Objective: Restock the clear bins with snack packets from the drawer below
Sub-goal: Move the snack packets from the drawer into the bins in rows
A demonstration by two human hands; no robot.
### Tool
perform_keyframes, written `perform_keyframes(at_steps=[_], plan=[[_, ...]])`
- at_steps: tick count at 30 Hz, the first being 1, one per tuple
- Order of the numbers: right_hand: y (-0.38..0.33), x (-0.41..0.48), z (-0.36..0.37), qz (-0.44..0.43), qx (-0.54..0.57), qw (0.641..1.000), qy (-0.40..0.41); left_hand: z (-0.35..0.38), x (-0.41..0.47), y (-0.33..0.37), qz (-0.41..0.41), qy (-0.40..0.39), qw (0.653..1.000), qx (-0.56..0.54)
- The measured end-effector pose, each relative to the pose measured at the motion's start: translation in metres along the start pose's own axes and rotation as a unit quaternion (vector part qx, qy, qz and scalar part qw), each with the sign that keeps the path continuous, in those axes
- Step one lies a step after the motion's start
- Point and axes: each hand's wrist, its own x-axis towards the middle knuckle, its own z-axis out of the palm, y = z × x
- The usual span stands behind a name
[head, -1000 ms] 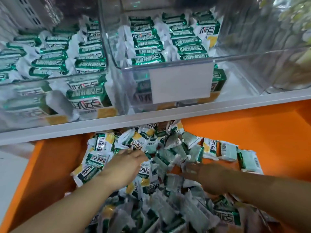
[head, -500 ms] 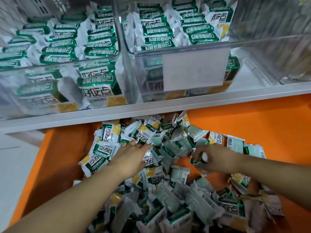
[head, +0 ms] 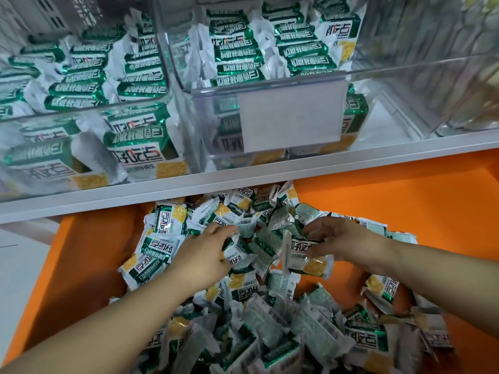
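Several green-and-white snack packets point(head: 243, 306) lie heaped in the orange drawer point(head: 405, 211). My right hand point(head: 343, 241) holds one packet point(head: 307, 259) lifted just above the heap, its printed face toward me. My left hand point(head: 205, 255) reaches into the middle of the pile with its fingers curled on a packet point(head: 237, 259). Above the drawer stand two clear bins, the left bin point(head: 89, 109) and the middle bin point(head: 270, 85), both stocked with rows of the same packets.
A grey shelf edge point(head: 243, 179) runs between the bins and the drawer. A blank label holder point(head: 291, 117) hangs on the middle bin's front. Another clear bin point(head: 445, 76) at the right holds other goods. White floor point(head: 19, 265) lies left of the drawer.
My right hand has lifted a packet out of the heap and turned it face up. My left hand has stayed in the pile, its fingers closing on a packet.
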Motion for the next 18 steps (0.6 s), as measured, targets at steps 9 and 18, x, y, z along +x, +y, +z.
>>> perform_keyframes(at_steps=[9,18], plan=[[-0.019,-0.017,0.018,-0.036,0.11,0.993,-0.017,-0.019,-0.004,0.026,-0.136,-0.064,0.863,-0.483],[-0.023,-0.023,0.021,-0.048,0.082,0.994,-0.057,-0.015,-0.01,0.039,-0.151,-0.125,0.697,-0.69]])
